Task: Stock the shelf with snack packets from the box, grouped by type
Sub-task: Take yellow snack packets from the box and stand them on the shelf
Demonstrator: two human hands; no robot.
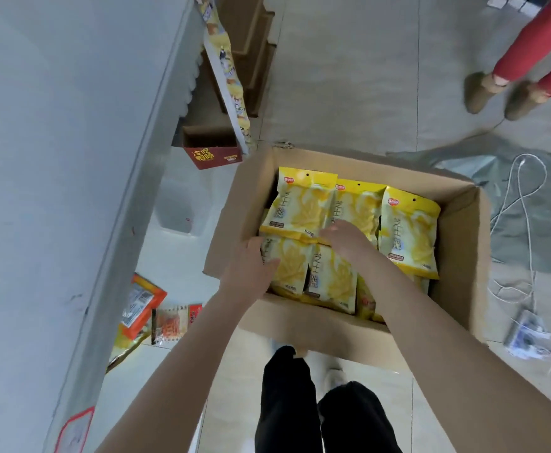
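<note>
Head view: left hand (249, 273) fingers curled round yellow packet (292, 266) at box (460, 256) near-left corner; right hand (346, 240) fingers straight-ish, resting on middle packet (355, 204).

I counted one cardboard box (460, 230), with five yellow packets (300, 207) on top and the edges of at least two more beneath. Outside it were one red carton (213, 156), one orange packet (141, 302) and one red packet (169, 325).
</note>
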